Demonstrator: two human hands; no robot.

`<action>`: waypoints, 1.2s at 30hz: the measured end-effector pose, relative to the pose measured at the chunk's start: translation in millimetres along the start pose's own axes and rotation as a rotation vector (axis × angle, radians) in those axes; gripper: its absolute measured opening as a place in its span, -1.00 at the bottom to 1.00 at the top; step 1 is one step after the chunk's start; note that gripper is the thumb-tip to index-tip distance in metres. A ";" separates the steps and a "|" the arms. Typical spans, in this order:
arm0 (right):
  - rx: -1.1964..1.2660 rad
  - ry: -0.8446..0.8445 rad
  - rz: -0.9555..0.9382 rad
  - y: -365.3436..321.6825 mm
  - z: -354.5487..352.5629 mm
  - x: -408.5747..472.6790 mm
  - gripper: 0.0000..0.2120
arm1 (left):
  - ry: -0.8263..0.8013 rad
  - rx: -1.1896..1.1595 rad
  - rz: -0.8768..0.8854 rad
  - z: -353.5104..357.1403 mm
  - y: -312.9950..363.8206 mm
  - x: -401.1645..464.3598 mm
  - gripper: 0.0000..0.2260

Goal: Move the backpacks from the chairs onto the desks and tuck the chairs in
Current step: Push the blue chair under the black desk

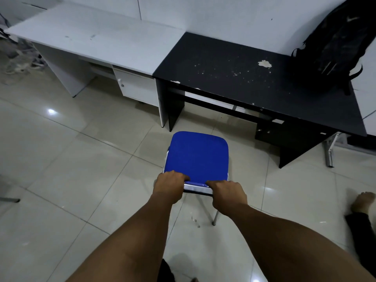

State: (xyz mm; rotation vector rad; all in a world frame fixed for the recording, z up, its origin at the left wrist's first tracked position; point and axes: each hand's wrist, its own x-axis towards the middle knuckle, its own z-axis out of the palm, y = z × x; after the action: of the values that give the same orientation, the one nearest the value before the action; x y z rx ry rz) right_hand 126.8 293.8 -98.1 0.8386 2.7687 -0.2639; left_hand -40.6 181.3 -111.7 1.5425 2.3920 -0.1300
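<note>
A blue-seated chair (pixel 196 155) with a chrome frame stands on the tiled floor just in front of the black desk (pixel 234 78). Both hands grip the top of its backrest: my left hand (pixel 170 185) at the left end, my right hand (pixel 225 194) at the right end. The seat is bare. A black backpack (pixel 335 45) stands upright on the far right corner of the black desk, leaning on the wall. A white desk (pixel 97 37) adjoins the black one on the left, its top bare.
The white desk has a drawer cabinet (pixel 138 88) under its right side. A metal leg (pixel 329 151) of other furniture stands right of the black desk. A person's bare foot (pixel 363 202) rests on the floor at right. Tangled cables lie at far left.
</note>
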 end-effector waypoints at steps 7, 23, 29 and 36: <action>0.005 -0.026 0.034 11.7 -8.4 42.9 -0.61 | -0.032 -0.057 0.033 -15.5 -11.7 42.5 -0.69; -0.044 -0.006 0.091 17.7 -36.0 115.8 -0.56 | -0.092 -0.010 0.146 -39.7 -46.1 129.4 -0.65; -0.026 -0.019 0.102 20.6 -41.6 134.5 -0.54 | -0.104 -0.004 0.160 -45.1 -51.6 149.1 -0.67; -0.025 -0.040 0.114 32.0 -50.4 160.1 -0.56 | -0.076 0.003 0.166 -54.4 -55.0 175.6 -0.67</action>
State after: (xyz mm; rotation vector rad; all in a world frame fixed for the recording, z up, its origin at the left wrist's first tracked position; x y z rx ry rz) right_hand 6.9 415.5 -97.2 0.9702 2.6705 -0.2228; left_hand -168.2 324.6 -115.2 1.6978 2.1960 -0.1536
